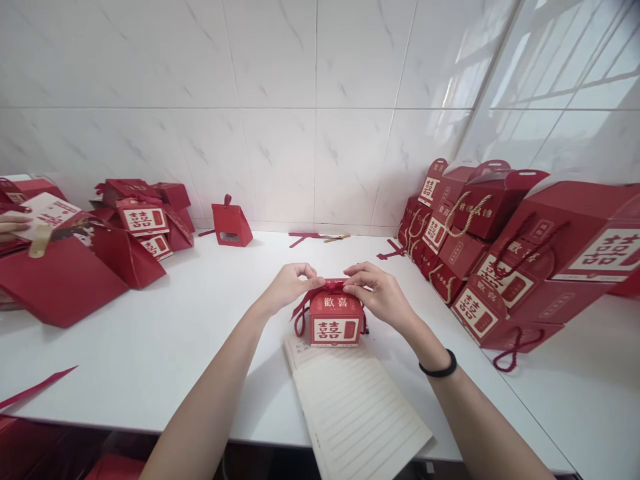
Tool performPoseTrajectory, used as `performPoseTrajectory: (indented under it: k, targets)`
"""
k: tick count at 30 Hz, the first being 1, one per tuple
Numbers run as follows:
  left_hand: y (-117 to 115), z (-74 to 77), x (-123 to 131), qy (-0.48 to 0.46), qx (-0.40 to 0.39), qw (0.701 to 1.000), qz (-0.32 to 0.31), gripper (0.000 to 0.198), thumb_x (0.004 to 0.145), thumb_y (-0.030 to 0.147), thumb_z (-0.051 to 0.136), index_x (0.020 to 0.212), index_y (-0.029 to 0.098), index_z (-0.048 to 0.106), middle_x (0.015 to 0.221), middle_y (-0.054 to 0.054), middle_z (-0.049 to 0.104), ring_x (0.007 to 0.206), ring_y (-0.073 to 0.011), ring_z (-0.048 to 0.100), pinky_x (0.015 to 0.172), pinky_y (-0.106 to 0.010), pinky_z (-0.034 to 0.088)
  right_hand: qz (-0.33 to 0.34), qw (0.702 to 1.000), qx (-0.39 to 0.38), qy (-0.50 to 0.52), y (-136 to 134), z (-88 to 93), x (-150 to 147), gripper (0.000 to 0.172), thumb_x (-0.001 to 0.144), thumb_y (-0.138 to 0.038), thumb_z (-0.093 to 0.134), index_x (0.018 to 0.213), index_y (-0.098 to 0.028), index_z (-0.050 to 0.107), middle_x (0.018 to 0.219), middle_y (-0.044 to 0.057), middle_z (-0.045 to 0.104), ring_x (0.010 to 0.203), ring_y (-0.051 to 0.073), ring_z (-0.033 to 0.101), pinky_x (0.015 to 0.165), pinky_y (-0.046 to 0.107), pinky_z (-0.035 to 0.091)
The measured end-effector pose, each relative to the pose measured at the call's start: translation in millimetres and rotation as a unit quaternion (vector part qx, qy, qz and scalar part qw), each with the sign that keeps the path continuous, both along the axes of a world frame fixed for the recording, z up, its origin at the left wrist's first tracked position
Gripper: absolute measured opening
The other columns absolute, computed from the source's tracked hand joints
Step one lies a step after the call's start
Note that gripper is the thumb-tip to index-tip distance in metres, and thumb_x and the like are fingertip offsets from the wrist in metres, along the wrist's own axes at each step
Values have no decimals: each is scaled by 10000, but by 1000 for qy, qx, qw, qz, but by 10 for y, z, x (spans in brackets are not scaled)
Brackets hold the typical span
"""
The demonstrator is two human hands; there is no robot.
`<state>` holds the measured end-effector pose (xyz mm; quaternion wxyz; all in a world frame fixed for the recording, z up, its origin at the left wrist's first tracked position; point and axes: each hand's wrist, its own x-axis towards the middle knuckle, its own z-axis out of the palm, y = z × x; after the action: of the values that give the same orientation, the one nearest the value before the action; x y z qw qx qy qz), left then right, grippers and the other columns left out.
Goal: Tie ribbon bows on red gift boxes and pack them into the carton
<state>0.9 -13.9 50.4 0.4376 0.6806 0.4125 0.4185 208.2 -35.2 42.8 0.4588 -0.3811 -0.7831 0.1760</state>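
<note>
A small red gift box (336, 313) with cream panels stands upright on the far end of a lined notebook (360, 407). Across its top lies a dark red ribbon (336, 287), gathered into what looks like a bow. My left hand (295, 285) pinches the ribbon on the left side of the box top. On the other side my right hand (375, 290) has its fingers closed on the ribbon. Dark red cord loops hang at both sides of the box. A black band (440, 365) circles my right wrist.
Stacked red gift boxes (505, 247) with cord handles line the right side. Several red boxes (145, 213) pile up at left, where another person's hand (14, 225) shows. A small red bag (232, 225) stands near the tiled wall. Ribbon pieces (305, 237) lie behind my hands.
</note>
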Motion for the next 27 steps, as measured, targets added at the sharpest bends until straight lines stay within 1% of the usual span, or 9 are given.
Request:
performPoseTrajectory:
  k: [4, 8, 11, 14, 17, 19, 21, 23, 27]
  targets:
    - [-79, 116, -45, 52, -45, 997, -25, 282, 621, 382, 729, 588, 163, 554, 656, 4, 592, 633, -120, 522, 599, -245, 381, 8, 999, -2, -33, 11, 42, 77, 121, 792, -185, 587, 714, -219, 673, 969, 48, 617, 870, 193, 590, 706, 318, 483]
    - [-171, 204, -39, 79, -74, 994, 18, 273, 641, 399, 704, 576, 167, 576, 586, -2, 608, 529, -101, 477, 493, -229, 331, -6, 997, 40, -66, 21, 73, 140, 133, 786, -160, 588, 709, -229, 671, 945, 43, 592, 866, 194, 576, 728, 337, 476]
    - [-218, 226, -9, 72, -68, 995, 27, 262, 659, 405, 681, 600, 169, 584, 641, -35, 670, 510, -104, 485, 464, -229, 334, -2, 994, 69, -88, 22, 90, 168, 158, 798, -160, 567, 698, -231, 667, 915, 46, 568, 876, 203, 565, 761, 358, 467]
    - [-248, 232, 20, 77, -50, 995, 29, 263, 666, 402, 673, 600, 168, 572, 638, -33, 670, 515, -111, 524, 463, -225, 352, 10, 993, 63, -100, 4, 114, 177, 156, 816, -193, 544, 714, -227, 656, 879, 43, 563, 846, 198, 561, 740, 342, 460]
    - [-271, 238, 37, 96, -37, 994, 48, 260, 676, 389, 666, 592, 172, 550, 555, -2, 620, 476, -107, 519, 446, -222, 343, 0, 995, 28, -100, -34, 145, 157, 128, 832, -268, 541, 751, -213, 624, 818, 28, 577, 756, 176, 552, 679, 306, 438]
    - [-280, 234, 43, 96, -21, 994, 51, 259, 689, 390, 653, 600, 173, 544, 570, -2, 622, 488, -110, 529, 456, -226, 354, -28, 995, -13, -95, -64, 157, 127, 226, 857, -352, 510, 699, -198, 562, 698, 8, 561, 637, 155, 518, 587, 280, 400]
    - [-275, 221, 42, 89, -12, 995, 39, 264, 697, 400, 644, 609, 172, 544, 615, -13, 641, 543, -128, 566, 490, -237, 383, -48, 992, -69, -95, -93, 157, 89, 393, 888, -451, 429, 592, -194, 457, 553, -17, 477, 516, 132, 438, 494, 262, 331]
    - [-259, 201, 33, 82, -15, 996, 22, 273, 696, 411, 643, 611, 174, 538, 644, -19, 650, 597, -149, 596, 528, -252, 409, -41, 986, -130, -96, -117, 148, 48, 503, 898, -533, 347, 527, -194, 361, 484, -28, 388, 455, 114, 365, 448, 255, 276]
    - [-223, 170, 8, 82, -20, 996, -1, 287, 697, 424, 638, 614, 179, 512, 641, -5, 622, 623, -155, 593, 546, -256, 412, -31, 976, -200, -81, -154, 124, -34, 539, 851, -604, 388, 507, -190, 362, 476, -19, 412, 438, 106, 378, 410, 239, 265]
